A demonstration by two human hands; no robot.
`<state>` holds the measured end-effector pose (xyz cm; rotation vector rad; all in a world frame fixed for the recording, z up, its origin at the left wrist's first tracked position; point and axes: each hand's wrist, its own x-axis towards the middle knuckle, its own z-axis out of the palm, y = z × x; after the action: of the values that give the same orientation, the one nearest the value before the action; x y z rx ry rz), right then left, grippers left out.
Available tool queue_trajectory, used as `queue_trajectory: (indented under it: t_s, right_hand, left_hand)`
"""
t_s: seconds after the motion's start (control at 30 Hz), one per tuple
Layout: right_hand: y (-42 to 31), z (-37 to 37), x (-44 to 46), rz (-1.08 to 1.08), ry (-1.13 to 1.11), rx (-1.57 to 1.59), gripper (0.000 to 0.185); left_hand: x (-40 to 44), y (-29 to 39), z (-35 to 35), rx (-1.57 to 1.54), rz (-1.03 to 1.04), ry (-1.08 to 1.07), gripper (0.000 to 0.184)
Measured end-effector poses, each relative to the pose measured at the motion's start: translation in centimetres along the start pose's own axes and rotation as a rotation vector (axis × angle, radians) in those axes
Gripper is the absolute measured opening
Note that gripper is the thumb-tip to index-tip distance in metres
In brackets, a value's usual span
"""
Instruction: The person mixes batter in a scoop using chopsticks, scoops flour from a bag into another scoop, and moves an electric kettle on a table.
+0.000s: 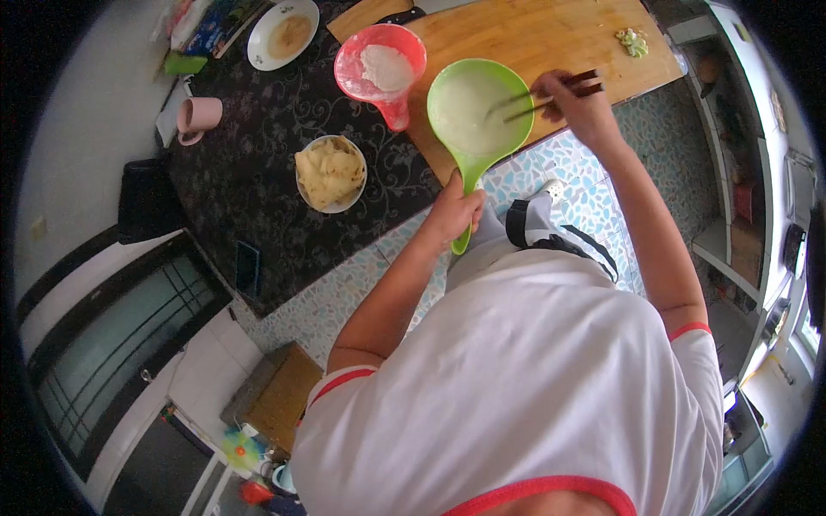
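Note:
My left hand [456, 209] is wrapped round the handle of a green ladle-shaped bowl [476, 163], which holds a pale, milky liquid [471, 107]. In my right hand [575, 99] is a pair of dark chopsticks [538, 109], their tips down in the liquid. Beside the green bowl, to its left, a red scoop [397, 112] with white powder [386, 67] in it rests at the edge of the wooden board. A white bowl [362, 191] of folded, yellowish flat pieces [330, 175] stands on the dark patterned tablecloth.
The wooden board [559, 39] bears a small heap of chopped greens [632, 42] and a knife [403, 15]. On the dark tablecloth [249, 172] are a plate [258, 43] with brownish contents, a pink mug [201, 113] and a phone [248, 268]. Shelves [731, 206] stand at the right.

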<state>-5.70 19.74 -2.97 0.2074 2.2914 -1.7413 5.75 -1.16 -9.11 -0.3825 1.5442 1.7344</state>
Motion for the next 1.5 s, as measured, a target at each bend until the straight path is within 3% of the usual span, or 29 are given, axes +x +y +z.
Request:
queue_trajectory:
  t_s: [0.03, 0.13, 0.17, 0.27, 0.3, 0.4, 0.47, 0.57, 0.6, 0.67, 0.73, 0.8, 0.87, 0.93, 1.0, 1.1, 1.13, 1.2, 1.27, 1.33, 1.4, 1.43, 1.5]
  right_hand:
    - [0.2, 0.2, 0.4, -0.072, 0.059, 0.067, 0.025]
    - [0.2, 2.3, -0.6, -0.124, -0.178, 0.062, 0.025]
    - [-0.2, 2.3, -1.4, -0.047, -0.216, -0.065, 0.025]
    - [0.6, -0.6, -0.2, 0.042, -0.044, -0.084, 0.025]
    - [1.2, -0.9, 0.4, -0.001, 0.05, -0.003, 0.026]
    - [1.1, 2.6, -0.3, -0.312, -0.032, 0.072, 0.026]
    - [-1.2, 2.3, -2.1, -0.074, -0.254, -0.091, 0.024]
    - [1.0, 0.4, 0.2, -0.038, -0.005, -0.018, 0.024]
    - [0.8, 1.2, 0.5, -0.137, 0.079, 0.195, 0.025]
    - [2.1, 2.3, 0.4, -0.227, -0.088, 0.154, 0.025]
    - [-0.6, 2.2, -1.8, -0.053, -0.272, -0.023, 0.024]
    - [0.5, 0.3, -0.8, 0.025, -0.149, -0.06, 0.021]
    - [1.2, 0.0, 0.6, -0.095, 0.074, 0.037, 0.023]
    - [0.9, 2.0, -0.1, -0.273, -0.042, 0.031, 0.024]
    - [-0.2, 2.0, -1.4, -0.173, -0.213, -0.132, 0.026]
    - [-0.4, -0.2, -0.4, 0.031, -0.048, -0.198, 0.025]
    - [0.6, -0.1, 0.5, -0.075, 0.039, 0.001, 0.024]
    - [1.6, 1.8, 0.5, -0.195, -0.031, 0.11, 0.024]
    - [0.2, 2.5, -1.4, -0.086, -0.227, -0.031, 0.022]
    - [0.5, 1.3, -1.7, 0.044, -0.12, -0.02, 0.023]
    - [0.9, -0.5, -0.2, 0.0, 0.03, 0.057, 0.023]
    - [1.0, 0.0, 0.1, -0.135, 0.104, 0.046, 0.024]
    - [0.8, 2.0, -0.3, -0.228, -0.054, 0.04, 0.025]
  left_hand:
    - [0.0, 0.0, 0.1, -0.006, 0.005, -0.004, 0.037]
    - [-0.4, 0.8, 0.4, -0.024, 0.033, -0.002, 0.033]
    - [-0.4, 0.8, 0.4, -0.022, 0.038, 0.001, 0.034]
    - [-0.5, 0.5, 0.2, -0.015, 0.039, 0.005, 0.036]
    - [-0.5, 0.5, 0.2, -0.005, 0.037, -0.002, 0.037]
    - [-0.2, 0.3, 0.2, -0.012, 0.051, -0.013, 0.038]
    - [-0.3, 0.4, 0.1, -0.025, 0.052, -0.008, 0.038]
    - [-0.5, 0.5, 0.1, -0.026, 0.037, -0.006, 0.039]
    - [-0.4, 0.5, 0.0, -0.016, 0.035, -0.012, 0.039]
    - [-0.3, 0.6, 0.0, -0.007, 0.037, -0.015, 0.038]
    - [-0.5, 0.7, 0.1, -0.014, 0.037, -0.006, 0.035]
    - [-0.5, 0.6, 0.0, -0.027, 0.032, -0.006, 0.032]
    - [-0.5, 0.5, 0.0, -0.037, 0.019, -0.006, 0.031]
    - [-0.3, 0.3, 0.0, -0.036, 0.003, -0.003, 0.03]
    - [-0.4, 0.5, 0.1, -0.041, 0.005, -0.006, 0.029]
    - [-0.6, 0.7, 0.0, -0.038, 0.021, 0.005, 0.029]
    - [-0.6, 0.7, 0.1, -0.033, 0.028, 0.004, 0.029]
    - [-0.2, 0.3, 0.1, -0.013, 0.033, -0.011, 0.031]
    - [-0.2, 0.4, 0.0, -0.017, 0.029, -0.013, 0.033]
    - [-0.6, 0.6, 0.2, -0.049, 0.009, -0.003, 0.034]
    - [-0.3, 0.3, 0.0, -0.027, -0.007, -0.003, 0.036]
    - [-0.2, 0.2, 0.0, -0.012, -0.013, -0.006, 0.036]
    - [-0.3, 0.3, 0.1, -0.029, 0.003, -0.011, 0.037]
